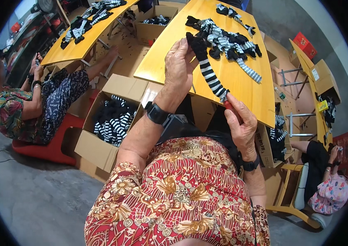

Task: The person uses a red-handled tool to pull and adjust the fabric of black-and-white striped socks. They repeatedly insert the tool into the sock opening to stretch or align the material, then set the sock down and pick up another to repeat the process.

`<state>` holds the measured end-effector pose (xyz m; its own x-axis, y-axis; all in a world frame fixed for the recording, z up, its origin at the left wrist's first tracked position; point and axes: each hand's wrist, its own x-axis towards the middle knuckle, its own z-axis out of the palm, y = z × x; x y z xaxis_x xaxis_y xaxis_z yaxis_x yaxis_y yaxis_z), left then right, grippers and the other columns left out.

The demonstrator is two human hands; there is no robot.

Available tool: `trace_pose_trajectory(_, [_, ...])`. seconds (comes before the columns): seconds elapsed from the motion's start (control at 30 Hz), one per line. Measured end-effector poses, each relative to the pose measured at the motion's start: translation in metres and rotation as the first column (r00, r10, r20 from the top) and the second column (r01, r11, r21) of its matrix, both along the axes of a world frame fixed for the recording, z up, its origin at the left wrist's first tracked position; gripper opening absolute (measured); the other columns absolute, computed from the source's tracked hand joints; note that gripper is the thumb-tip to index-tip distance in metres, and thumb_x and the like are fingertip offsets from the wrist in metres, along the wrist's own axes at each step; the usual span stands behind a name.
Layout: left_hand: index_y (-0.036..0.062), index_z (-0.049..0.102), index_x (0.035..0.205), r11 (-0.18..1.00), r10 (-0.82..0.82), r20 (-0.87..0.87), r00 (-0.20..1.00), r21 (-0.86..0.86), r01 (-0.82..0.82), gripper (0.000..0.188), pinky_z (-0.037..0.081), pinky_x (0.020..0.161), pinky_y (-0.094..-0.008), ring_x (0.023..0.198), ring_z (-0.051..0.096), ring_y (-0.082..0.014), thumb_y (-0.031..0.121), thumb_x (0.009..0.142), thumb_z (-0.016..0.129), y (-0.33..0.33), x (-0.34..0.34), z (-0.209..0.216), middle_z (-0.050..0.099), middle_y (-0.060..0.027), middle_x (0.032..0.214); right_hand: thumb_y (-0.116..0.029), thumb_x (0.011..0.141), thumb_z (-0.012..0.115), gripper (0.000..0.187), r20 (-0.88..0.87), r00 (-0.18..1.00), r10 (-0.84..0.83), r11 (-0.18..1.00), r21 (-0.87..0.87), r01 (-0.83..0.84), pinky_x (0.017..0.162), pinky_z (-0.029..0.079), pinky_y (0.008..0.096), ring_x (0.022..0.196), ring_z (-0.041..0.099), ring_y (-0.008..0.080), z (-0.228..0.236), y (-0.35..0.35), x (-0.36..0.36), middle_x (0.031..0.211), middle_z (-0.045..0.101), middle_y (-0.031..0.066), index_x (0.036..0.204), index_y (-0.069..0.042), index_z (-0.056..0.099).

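I had a long, soft, knitted sock with black and white stripes (pixel 211 76) in my two hands, held over the near part of the shiny yellow wooden desk (pixel 157 61). My left hand (pixel 180 61) was partly curled, and its fingers had hold of the sock's all-black end. My right hand (pixel 241 121) was nearly closed, and it pinched the other end, which was grey. A small red thing (pixel 228 105) was in that hand too, but I could not tell what it was. A messy heap of black, white and grey striped socks (pixel 227 41) lay on the desk, past my hands. A brown cardboard box (pixel 96 151) full of striped socks stood to my left.
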<state>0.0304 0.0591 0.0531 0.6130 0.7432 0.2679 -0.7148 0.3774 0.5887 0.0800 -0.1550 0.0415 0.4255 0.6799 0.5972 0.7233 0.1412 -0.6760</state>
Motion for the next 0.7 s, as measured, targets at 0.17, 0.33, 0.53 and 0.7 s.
trace_pose_trajectory(0.17, [0.0,0.054,0.113,0.994,-0.108,0.005,0.994,-0.021,0.108,0.034,0.051,0.084,-0.0335,0.091,0.064,-0.0225,0.03,0.098,0.05,0.002,-0.006,0.0,0.065,-0.0164,0.103,-0.001,0.084,0.061,0.035,-0.087,0.996,0.03,0.999,-0.039,-0.034,0.078,0.049,0.0275,0.085,0.064,0.0187,-0.005,-0.003,0.008,0.095,0.066,0.0121,0.118,-0.001,0.062])
trace_pose_trajectory(0.33, [0.0027,0.053,0.105,1.0,-0.029,-0.041,0.999,0.01,0.03,0.023,0.052,0.084,-0.0327,0.091,0.065,-0.0219,0.024,0.097,0.053,0.01,-0.005,-0.009,0.065,-0.0168,0.101,-0.001,0.084,0.06,0.035,-0.129,0.99,0.06,0.995,-0.07,-0.07,0.079,0.049,0.0269,0.087,0.064,0.0181,-0.002,-0.005,0.004,0.095,0.067,0.0119,0.119,-0.001,0.062])
trace_pose_trajectory(0.53, [0.0059,0.055,0.1,0.989,0.08,-0.01,0.997,-0.122,-0.081,0.016,0.052,0.082,-0.0327,0.09,0.065,-0.0196,0.021,0.097,0.054,0.008,0.001,-0.014,0.067,-0.0108,0.094,-0.001,0.085,0.059,0.035,-0.138,0.99,0.031,0.997,-0.06,-0.039,0.077,0.049,0.0264,0.085,0.063,0.0161,-0.008,-0.009,0.002,0.096,0.067,0.0121,0.12,-0.001,0.061])
trace_pose_trajectory(0.7, [0.009,0.058,0.091,0.992,0.123,-0.002,0.992,-0.043,-0.123,0.01,0.054,0.069,-0.0252,0.077,0.064,-0.0101,0.019,0.094,0.059,0.001,0.012,-0.016,0.066,-0.0017,0.086,-0.002,0.087,0.059,0.033,-0.199,0.978,-0.056,0.998,-0.034,0.05,0.074,0.049,0.0261,0.082,0.062,0.0156,-0.011,-0.004,-0.006,0.093,0.066,0.0113,0.12,0.0,0.06])
